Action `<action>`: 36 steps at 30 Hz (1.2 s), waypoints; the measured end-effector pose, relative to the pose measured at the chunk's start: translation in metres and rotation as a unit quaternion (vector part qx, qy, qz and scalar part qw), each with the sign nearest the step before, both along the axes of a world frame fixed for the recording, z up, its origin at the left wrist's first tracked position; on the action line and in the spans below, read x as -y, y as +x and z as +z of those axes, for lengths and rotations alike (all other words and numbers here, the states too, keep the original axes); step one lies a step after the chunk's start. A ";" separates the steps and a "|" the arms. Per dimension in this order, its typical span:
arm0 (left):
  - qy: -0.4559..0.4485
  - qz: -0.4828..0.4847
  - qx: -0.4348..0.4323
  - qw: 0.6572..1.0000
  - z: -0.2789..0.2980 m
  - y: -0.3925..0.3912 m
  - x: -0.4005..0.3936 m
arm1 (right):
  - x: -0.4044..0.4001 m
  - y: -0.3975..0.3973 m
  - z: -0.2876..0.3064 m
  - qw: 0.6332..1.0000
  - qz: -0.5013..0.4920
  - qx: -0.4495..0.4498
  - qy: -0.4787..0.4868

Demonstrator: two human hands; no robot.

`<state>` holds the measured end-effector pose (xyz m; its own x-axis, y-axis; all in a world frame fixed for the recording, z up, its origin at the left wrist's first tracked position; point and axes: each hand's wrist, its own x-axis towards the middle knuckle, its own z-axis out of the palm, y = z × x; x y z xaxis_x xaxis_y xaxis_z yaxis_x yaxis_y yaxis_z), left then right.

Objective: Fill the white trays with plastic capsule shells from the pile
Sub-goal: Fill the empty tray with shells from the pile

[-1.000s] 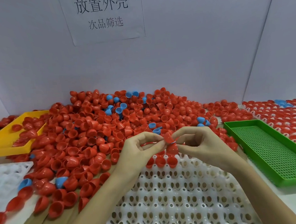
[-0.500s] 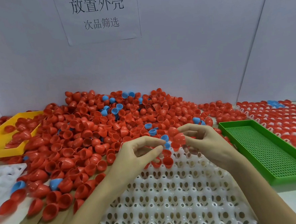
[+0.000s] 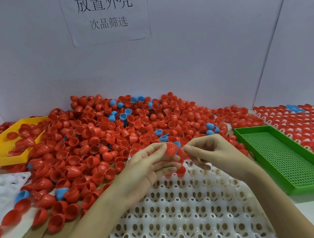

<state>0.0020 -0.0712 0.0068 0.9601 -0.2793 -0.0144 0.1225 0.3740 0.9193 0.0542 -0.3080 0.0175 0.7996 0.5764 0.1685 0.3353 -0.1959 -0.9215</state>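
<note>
Barely started: the white perforated plastic tray (image 3: pixel 192 209) shows a couple of red shells at its far edge, most pockets empty. Left hand (image 3: pixel 148 167) fingers pinch a red plastic capsule shell (image 3: pixel 170 149); right hand (image 3: pixel 210 152) fingers pinch another beside it, with the huge pile (image 3: pixel 116 132) waiting behind.

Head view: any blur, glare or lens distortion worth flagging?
Head view: even, soft light; wide-angle bends the wall seam at right; motion blur on the right hand's fingers and the red shell pinched by the left hand; small highlights on the pile; sign legible.
</note>
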 end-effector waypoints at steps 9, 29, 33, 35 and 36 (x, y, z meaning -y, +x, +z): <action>0.089 0.008 0.082 0.993 -0.001 -0.003 0.001 | 0.000 0.000 -0.001 1.000 0.014 -0.008 -0.009; 0.399 0.172 0.254 0.864 -0.013 0.009 -0.032 | 0.014 0.020 -0.021 0.951 -0.117 0.164 -0.236; 0.454 0.216 0.300 0.811 -0.017 0.009 -0.033 | 0.012 0.022 -0.022 0.947 -0.121 0.179 -0.239; 0.503 0.223 0.343 0.761 -0.019 0.008 -0.033 | 0.011 0.022 -0.023 0.945 -0.114 0.184 -0.243; 0.531 0.218 0.361 0.735 -0.021 0.007 -0.032 | 0.011 0.022 -0.023 0.945 -0.115 0.188 -0.240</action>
<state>0.0093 -0.0389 -0.0138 0.8190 -0.1427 0.5558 -0.4602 -0.7419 0.4877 0.0764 -0.3192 -0.0055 0.8486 0.4773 0.2282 0.5192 -0.6687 -0.5322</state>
